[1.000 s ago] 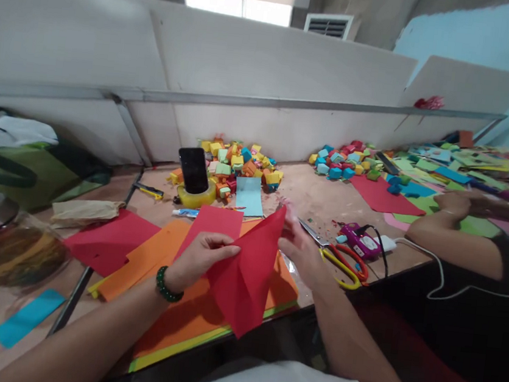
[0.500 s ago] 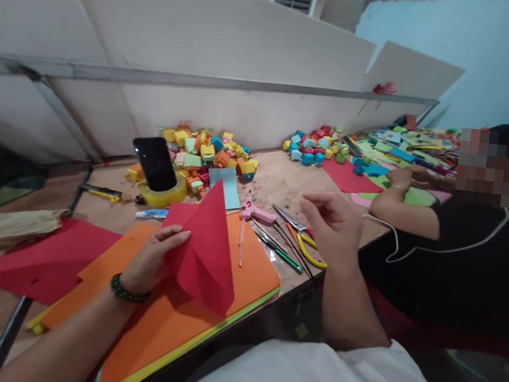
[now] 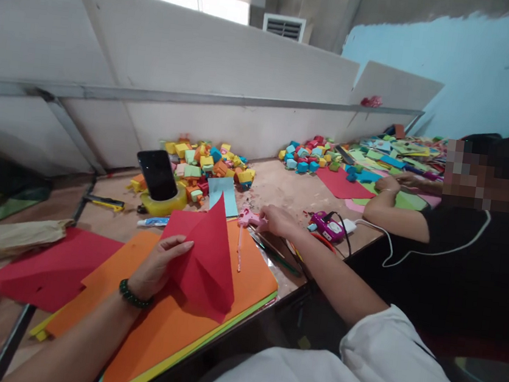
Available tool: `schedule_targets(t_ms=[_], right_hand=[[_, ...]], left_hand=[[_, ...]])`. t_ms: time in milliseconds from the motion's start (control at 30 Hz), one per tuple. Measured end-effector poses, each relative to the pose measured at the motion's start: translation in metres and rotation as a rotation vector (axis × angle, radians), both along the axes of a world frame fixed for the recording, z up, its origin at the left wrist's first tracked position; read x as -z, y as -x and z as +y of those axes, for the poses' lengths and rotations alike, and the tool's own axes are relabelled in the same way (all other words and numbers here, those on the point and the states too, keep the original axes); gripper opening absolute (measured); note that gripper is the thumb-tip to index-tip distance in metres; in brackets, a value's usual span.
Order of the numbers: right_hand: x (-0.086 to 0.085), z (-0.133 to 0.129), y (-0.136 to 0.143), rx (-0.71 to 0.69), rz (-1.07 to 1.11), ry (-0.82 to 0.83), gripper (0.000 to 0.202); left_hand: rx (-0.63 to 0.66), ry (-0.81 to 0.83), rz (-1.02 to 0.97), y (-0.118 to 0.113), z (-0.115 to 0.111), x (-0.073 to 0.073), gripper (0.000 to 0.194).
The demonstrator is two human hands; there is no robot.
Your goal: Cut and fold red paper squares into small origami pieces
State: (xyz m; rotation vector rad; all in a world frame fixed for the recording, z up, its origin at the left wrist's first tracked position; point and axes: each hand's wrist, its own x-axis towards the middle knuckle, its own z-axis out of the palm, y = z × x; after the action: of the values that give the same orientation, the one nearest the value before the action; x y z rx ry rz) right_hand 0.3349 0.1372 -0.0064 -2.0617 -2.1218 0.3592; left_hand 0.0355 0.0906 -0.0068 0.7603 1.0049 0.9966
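Note:
Pinched in my left hand (image 3: 161,266) is a folded red paper (image 3: 210,253), its peak pointing up over the stacked orange sheets (image 3: 150,338). My right hand (image 3: 277,221) reaches across the tools, its fingers closed at the grip end of the pink glue gun (image 3: 250,217). The gun's nozzle end rests near the top of the orange stack. Beneath my right hand and forearm lie scissors and a green pen (image 3: 281,258), partly hidden.
A phone (image 3: 158,174) stands in a yellow tape roll (image 3: 164,200). Small folded paper pieces (image 3: 202,163) are heaped behind. A purple power strip (image 3: 328,226) lies at right, near another person's hands and arm (image 3: 393,222). More red paper (image 3: 58,260) lies left.
My right hand has moved left and forward from beside the scissors to the glue gun, uncovering the purple power strip. My left hand still holds the red paper. The view has shifted slightly.

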Motion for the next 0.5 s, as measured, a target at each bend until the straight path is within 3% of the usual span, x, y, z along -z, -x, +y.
schedule_targets(t_ms=[167, 333, 500], right_hand=[[0.006, 0.005, -0.014, -0.011, 0.078, -0.032, 0.025], [0.0, 0.001, -0.024, -0.012, 0.152, -0.053, 0.027], [-0.001, -0.003, -0.024, 0.02, 0.198, -0.048, 0.028]], left_hand=[[0.034, -0.012, -0.04, -0.001, -0.002, -0.002, 0.031], [0.046, -0.018, -0.038, -0.001, -0.003, -0.007, 0.035], [0.137, -0.011, 0.01, 0.0, -0.004, -0.008, 0.038]])
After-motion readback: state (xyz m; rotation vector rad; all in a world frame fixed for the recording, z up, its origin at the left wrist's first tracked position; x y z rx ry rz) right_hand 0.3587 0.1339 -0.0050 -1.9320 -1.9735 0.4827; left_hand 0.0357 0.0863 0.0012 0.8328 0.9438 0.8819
